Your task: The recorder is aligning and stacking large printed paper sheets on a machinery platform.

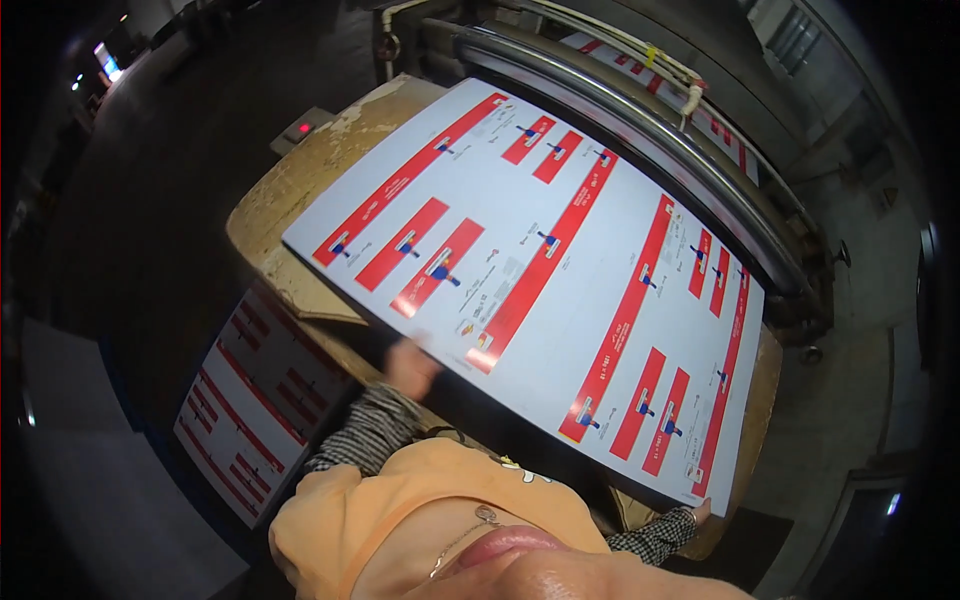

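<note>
A large white printed sheet [540,270] with red bars and small blue marks lies tilted over a worn wooden board [300,175]. My left hand [408,362] is under the sheet's near left edge, fingers curled on that edge. My right hand [700,512] grips the sheet's near right corner; only its fingertips show past a checked cuff. Both forearms wear checked sleeves under an orange top.
A machine with long metal rollers [640,120] runs along the sheet's far edge, another printed sheet behind it. A stack of similar printed sheets [250,410] sits low at the left. A box with a small red light [300,130] stands beyond the board. Dark floor surrounds.
</note>
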`<move>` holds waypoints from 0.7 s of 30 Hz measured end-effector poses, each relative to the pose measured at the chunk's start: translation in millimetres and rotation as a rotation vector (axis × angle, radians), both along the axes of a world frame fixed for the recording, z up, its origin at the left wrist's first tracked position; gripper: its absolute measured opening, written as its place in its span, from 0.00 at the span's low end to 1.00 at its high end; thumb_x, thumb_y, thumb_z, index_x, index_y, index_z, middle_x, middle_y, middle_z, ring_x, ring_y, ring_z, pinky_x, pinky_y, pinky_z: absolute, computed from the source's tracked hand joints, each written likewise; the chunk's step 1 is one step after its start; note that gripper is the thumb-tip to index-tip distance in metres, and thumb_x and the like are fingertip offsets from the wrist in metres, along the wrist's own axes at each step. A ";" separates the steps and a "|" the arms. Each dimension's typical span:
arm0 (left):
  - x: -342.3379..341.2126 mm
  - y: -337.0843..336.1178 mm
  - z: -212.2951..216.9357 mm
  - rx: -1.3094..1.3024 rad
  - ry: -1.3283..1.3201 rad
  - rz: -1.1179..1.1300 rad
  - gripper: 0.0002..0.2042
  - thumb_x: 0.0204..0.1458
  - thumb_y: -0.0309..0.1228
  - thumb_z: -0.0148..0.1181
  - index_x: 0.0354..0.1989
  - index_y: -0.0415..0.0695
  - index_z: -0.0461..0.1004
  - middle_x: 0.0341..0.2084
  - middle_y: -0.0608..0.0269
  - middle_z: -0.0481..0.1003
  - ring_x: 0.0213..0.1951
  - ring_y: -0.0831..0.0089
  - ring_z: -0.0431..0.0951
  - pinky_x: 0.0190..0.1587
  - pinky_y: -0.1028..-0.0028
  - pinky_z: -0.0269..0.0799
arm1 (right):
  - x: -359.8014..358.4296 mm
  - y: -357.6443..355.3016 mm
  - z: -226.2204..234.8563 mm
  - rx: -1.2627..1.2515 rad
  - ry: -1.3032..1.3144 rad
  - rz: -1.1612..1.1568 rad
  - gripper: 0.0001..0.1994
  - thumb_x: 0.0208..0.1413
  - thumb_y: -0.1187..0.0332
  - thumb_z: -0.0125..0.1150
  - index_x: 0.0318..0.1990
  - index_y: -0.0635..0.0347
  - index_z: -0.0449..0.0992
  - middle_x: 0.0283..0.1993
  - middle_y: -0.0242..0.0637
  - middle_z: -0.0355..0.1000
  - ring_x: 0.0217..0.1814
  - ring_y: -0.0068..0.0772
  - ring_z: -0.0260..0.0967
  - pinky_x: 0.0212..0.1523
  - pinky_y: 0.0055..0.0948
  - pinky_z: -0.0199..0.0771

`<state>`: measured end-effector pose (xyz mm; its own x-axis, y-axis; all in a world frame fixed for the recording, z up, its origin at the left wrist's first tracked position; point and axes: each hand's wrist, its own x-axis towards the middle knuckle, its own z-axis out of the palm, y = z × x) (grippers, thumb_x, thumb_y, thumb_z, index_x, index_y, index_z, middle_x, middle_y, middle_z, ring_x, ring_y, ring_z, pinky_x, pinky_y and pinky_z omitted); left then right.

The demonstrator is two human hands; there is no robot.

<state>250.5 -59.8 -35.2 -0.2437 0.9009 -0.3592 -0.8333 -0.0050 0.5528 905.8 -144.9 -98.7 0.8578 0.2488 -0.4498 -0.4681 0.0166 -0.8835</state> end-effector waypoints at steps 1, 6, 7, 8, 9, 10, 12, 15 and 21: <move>-49.4 6.2 -4.9 0.167 -0.010 0.168 0.20 0.51 0.32 0.45 0.52 0.36 0.58 0.49 0.51 0.64 0.50 0.58 0.65 0.52 0.58 0.63 | -13.8 6.2 14.4 -0.038 -0.060 -0.057 0.22 0.53 0.58 0.45 0.48 0.67 0.65 0.44 0.45 0.68 0.45 0.42 0.66 0.42 0.44 0.68; -246.1 55.4 47.3 -0.024 0.328 0.598 0.23 0.52 0.39 0.48 0.52 0.37 0.61 0.49 0.54 0.65 0.49 0.60 0.67 0.51 0.64 0.63 | -25.9 24.3 57.0 0.236 -0.146 0.023 0.23 0.49 0.57 0.54 0.44 0.70 0.69 0.43 0.48 0.69 0.41 0.42 0.68 0.45 0.37 0.67; -254.8 79.7 64.8 -0.217 0.320 0.661 0.23 0.50 0.38 0.51 0.52 0.36 0.61 0.49 0.54 0.66 0.49 0.61 0.67 0.50 0.65 0.63 | -13.0 15.8 72.0 0.128 -0.241 0.051 0.23 0.48 0.56 0.54 0.43 0.71 0.70 0.43 0.48 0.70 0.41 0.43 0.69 0.45 0.37 0.67; -269.4 90.3 63.5 -0.199 0.313 0.647 0.23 0.50 0.38 0.51 0.52 0.36 0.61 0.49 0.54 0.66 0.49 0.61 0.67 0.50 0.65 0.63 | 26.6 9.7 76.2 -0.049 -0.466 0.239 0.23 0.47 0.57 0.55 0.42 0.70 0.70 0.43 0.48 0.70 0.42 0.44 0.69 0.45 0.37 0.67; -290.3 100.5 56.9 -0.253 0.650 0.531 0.21 0.48 0.36 0.54 0.47 0.34 0.65 0.45 0.52 0.69 0.47 0.60 0.69 0.49 0.67 0.64 | 49.8 8.6 75.0 -0.234 -0.679 0.435 0.23 0.46 0.57 0.56 0.42 0.70 0.71 0.43 0.49 0.70 0.42 0.46 0.69 0.45 0.37 0.66; -302.1 102.4 59.1 -0.315 1.000 0.417 0.19 0.45 0.34 0.56 0.43 0.33 0.69 0.41 0.49 0.72 0.45 0.58 0.70 0.47 0.68 0.64 | 40.0 21.8 87.9 -0.541 -0.758 0.508 0.21 0.44 0.59 0.56 0.40 0.70 0.72 0.41 0.50 0.70 0.42 0.47 0.69 0.44 0.38 0.67; -226.3 115.5 130.6 -0.570 1.378 0.275 0.15 0.44 0.33 0.56 0.37 0.33 0.72 0.35 0.47 0.73 0.43 0.56 0.71 0.46 0.68 0.65 | -16.1 47.0 164.2 -0.892 -0.830 0.538 0.19 0.43 0.62 0.57 0.38 0.70 0.73 0.40 0.51 0.71 0.42 0.47 0.69 0.43 0.38 0.67; -193.5 125.1 158.2 -0.821 1.940 0.167 0.10 0.43 0.32 0.54 0.25 0.36 0.77 0.25 0.43 0.74 0.44 0.55 0.70 0.47 0.67 0.64 | -90.5 95.4 206.0 -1.568 -1.111 0.770 0.13 0.43 0.66 0.53 0.34 0.67 0.74 0.37 0.51 0.72 0.42 0.42 0.70 0.43 0.38 0.69; -148.0 161.8 58.9 -1.337 2.880 -0.353 0.18 0.47 0.34 0.47 0.40 0.30 0.70 0.48 0.43 0.64 0.44 0.52 0.68 0.47 0.66 0.62 | -91.3 112.1 124.1 -2.223 -0.944 0.790 0.20 0.50 0.57 0.48 0.41 0.66 0.72 0.46 0.50 0.67 0.47 0.46 0.67 0.47 0.42 0.66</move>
